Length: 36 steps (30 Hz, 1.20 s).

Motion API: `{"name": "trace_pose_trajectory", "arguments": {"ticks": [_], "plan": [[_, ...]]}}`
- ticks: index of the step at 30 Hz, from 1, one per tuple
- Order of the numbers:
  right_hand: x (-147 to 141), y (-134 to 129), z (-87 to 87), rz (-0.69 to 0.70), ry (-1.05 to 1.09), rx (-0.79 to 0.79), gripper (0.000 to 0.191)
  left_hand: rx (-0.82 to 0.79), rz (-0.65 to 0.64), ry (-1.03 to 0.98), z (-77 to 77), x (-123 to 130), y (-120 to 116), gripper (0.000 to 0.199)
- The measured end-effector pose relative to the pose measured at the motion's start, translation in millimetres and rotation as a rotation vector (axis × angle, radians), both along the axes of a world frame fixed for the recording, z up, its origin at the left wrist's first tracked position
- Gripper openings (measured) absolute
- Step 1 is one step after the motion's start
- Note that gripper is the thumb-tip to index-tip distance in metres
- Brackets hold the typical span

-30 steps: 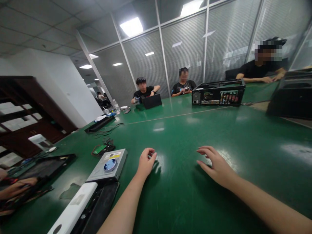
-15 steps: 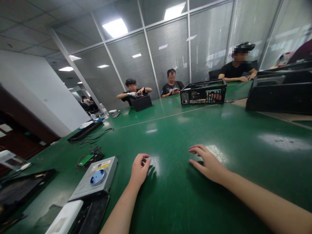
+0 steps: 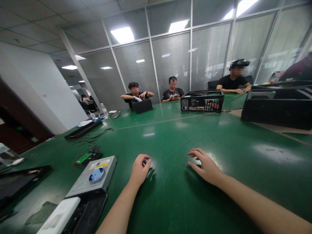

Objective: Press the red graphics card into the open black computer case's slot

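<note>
While the left hand curls loosely near a silver drive, right hand half spread — both empty.

L hand & R hand are bare, ditto both forearms.

- White light panels glare at eleven o'clock and between twelve and two.
- The green table shines hazily between three and four.
- Soft shadows fall below the left hand, near seven, and right hand, near four.
- The dark cabinet at nine looks dim and blurred.
- Wide-angle distortion stretches the edges.
</note>
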State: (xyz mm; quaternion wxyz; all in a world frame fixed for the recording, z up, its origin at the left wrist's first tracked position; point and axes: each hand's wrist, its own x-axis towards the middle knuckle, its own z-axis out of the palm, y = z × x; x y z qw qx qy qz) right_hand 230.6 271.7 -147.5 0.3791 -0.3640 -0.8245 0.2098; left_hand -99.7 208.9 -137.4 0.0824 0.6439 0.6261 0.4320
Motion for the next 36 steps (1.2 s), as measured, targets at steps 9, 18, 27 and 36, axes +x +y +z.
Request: {"name": "trace_pose_trajectory", "arguments": {"ticks": [9,18,27,36], "plan": [[8,-2,-6.8,-0.036,-0.065,-0.066,0.036,0.028,-0.012,-0.024,-13.3,4,-4,0.009],[13,6,-16.6,-0.058,-0.118,-0.097,0.045,0.023,-0.034,-0.035,-18.9,3,0,0.007],[7,3,-8.8,-0.038,-0.101,-0.051,0.04,0.041,0.027,-0.057,-15.9,-2,1,0.009],[-2,-1,-3.0,-0.031,-0.062,-0.002,0.03,0.14,0.283,-0.23,-17.8,-23,11,0.027]]}}
